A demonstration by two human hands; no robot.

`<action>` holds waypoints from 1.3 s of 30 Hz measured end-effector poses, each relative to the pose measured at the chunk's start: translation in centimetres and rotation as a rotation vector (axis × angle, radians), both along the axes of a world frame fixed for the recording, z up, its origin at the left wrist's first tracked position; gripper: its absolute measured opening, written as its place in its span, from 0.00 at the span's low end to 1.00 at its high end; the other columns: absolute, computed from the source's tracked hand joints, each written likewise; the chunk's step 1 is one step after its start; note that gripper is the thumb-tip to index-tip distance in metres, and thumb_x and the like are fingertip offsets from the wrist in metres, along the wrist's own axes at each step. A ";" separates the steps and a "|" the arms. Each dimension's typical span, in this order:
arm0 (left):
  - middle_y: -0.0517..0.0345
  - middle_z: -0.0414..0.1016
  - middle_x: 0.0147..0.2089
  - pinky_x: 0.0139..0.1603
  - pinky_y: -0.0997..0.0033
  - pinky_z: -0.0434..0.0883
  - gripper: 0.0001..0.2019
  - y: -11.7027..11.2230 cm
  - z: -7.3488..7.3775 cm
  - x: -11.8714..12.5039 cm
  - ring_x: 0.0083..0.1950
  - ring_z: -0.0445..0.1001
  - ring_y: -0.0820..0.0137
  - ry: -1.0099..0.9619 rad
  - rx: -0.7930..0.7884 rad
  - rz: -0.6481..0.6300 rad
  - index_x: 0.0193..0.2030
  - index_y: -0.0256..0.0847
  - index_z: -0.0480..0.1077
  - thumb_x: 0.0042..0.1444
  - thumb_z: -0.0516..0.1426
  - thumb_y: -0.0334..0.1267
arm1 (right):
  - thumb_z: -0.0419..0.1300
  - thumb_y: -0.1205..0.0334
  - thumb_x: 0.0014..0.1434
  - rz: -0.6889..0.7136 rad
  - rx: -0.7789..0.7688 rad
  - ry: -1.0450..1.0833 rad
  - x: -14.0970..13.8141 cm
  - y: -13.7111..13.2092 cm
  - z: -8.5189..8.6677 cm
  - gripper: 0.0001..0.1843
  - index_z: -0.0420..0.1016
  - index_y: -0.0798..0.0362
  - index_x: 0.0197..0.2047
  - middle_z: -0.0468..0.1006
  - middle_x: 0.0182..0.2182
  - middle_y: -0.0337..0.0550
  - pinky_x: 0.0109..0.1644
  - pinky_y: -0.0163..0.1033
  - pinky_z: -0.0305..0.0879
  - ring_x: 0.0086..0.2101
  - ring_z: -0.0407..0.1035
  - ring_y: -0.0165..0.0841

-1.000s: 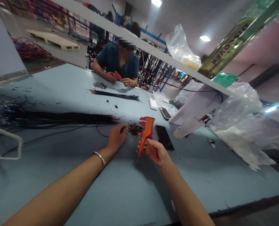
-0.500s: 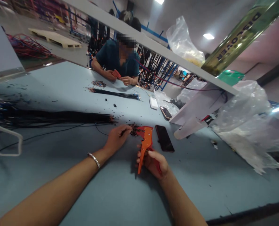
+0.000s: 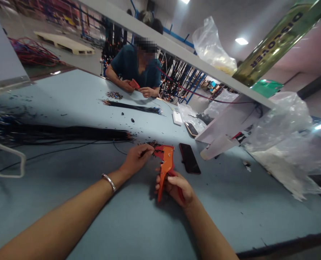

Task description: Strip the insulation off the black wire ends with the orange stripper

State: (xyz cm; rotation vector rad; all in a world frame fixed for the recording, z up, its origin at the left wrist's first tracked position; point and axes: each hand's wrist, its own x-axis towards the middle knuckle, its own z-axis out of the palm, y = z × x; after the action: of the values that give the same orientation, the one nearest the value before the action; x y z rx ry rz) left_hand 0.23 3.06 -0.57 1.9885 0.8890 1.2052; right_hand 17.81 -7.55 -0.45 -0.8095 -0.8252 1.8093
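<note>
My right hand (image 3: 178, 187) is wrapped round the handles of an orange and red wire stripper (image 3: 166, 162), its head pointing away from me. At the left of its jaws, my left hand (image 3: 138, 157) is closed in a pinch on a thin black cable (image 3: 119, 150), which loops back towards the bundle; the end in the fingers is mostly hidden. Just behind the stripper's head lies a small heap of dark offcuts (image 3: 152, 143), partly covered. To the left stretches a long bundle of black cables (image 3: 68, 133), with orange-brown tips at its right end.
A black phone (image 3: 190, 159) lies right of the stripper. Across the table (image 3: 108, 224), a person (image 3: 135, 68) holds a red tool behind a smaller cable bundle (image 3: 133, 107). A white bent frame (image 3: 23, 162) stands at left. A shelf (image 3: 182, 57) and plastic bags (image 3: 282, 126) are at right.
The stripper's head has shifted slightly left and its jaws now meet my left fingertips. My left hand has moved a little to the right.
</note>
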 end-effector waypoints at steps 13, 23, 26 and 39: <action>0.60 0.75 0.30 0.34 0.75 0.66 0.09 -0.1 0.2 0.0 0.31 0.71 0.73 -0.016 0.003 -0.008 0.31 0.38 0.70 0.58 0.52 0.37 | 0.61 0.62 0.52 -0.029 -0.018 -0.015 -0.3 -0.1 0.1 0.17 0.73 0.58 0.45 0.76 0.32 0.44 0.36 0.42 0.72 0.31 0.73 0.34; 0.59 0.76 0.30 0.35 0.75 0.68 0.09 -0.3 0.3 0.0 0.31 0.72 0.72 -0.060 0.005 -0.001 0.31 0.38 0.72 0.57 0.53 0.37 | 0.64 0.62 0.48 -0.081 -0.002 -0.085 -1.1 -0.4 0.6 0.16 0.74 0.57 0.41 0.74 0.29 0.42 0.33 0.40 0.71 0.27 0.70 0.32; 0.59 0.76 0.29 0.34 0.75 0.67 0.09 -0.3 0.2 0.0 0.31 0.72 0.72 -0.085 0.005 -0.008 0.32 0.38 0.72 0.57 0.53 0.37 | 0.65 0.61 0.48 -0.081 0.006 -0.123 -1.2 -0.5 0.6 0.17 0.74 0.57 0.41 0.74 0.29 0.42 0.33 0.39 0.70 0.27 0.70 0.32; 0.61 0.74 0.28 0.34 0.75 0.67 0.07 -0.4 0.3 -0.2 0.30 0.70 0.73 -0.065 0.013 0.005 0.32 0.39 0.71 0.57 0.52 0.35 | 0.65 0.60 0.48 -0.061 0.044 -0.152 -0.8 -0.5 0.8 0.17 0.74 0.58 0.41 0.75 0.30 0.44 0.32 0.39 0.70 0.27 0.71 0.33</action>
State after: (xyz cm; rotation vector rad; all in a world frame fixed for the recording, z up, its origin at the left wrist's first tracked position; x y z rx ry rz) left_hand 0.06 2.66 -0.25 1.9471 0.8567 1.2744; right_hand 16.99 -8.06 0.39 -0.9427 -0.9253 1.6862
